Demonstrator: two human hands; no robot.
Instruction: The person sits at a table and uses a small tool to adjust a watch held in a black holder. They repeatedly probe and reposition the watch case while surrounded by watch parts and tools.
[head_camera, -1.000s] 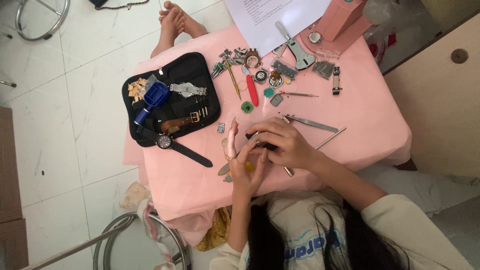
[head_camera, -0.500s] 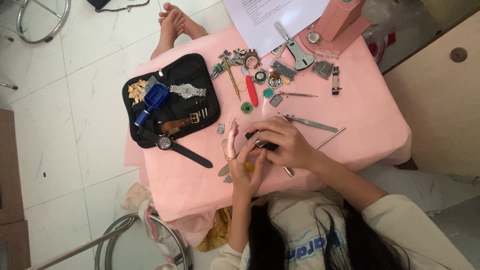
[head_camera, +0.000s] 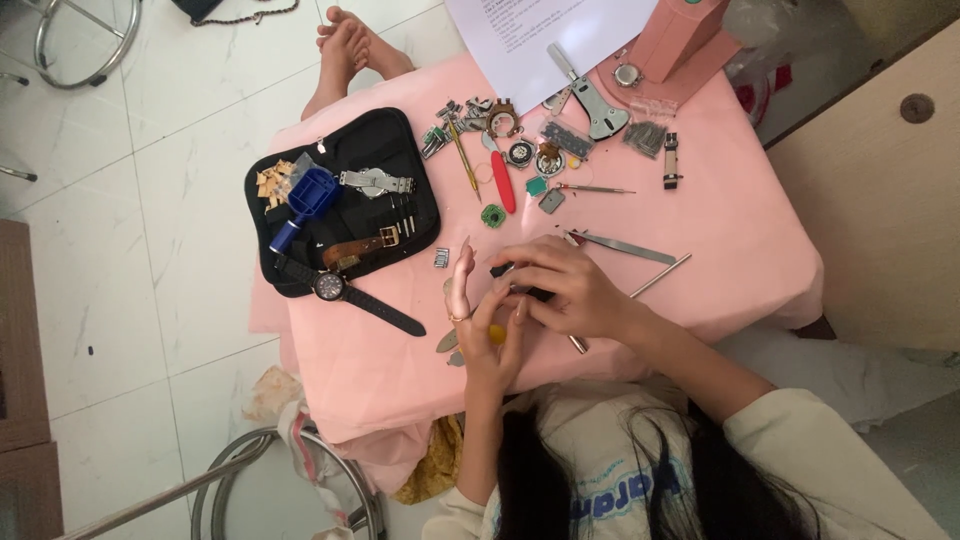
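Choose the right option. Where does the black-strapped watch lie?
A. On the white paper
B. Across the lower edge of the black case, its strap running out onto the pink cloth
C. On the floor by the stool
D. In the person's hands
B: the watch sits at the lower edge of the black case, with its strap stretching onto the pink cloth, to one side of both hands.
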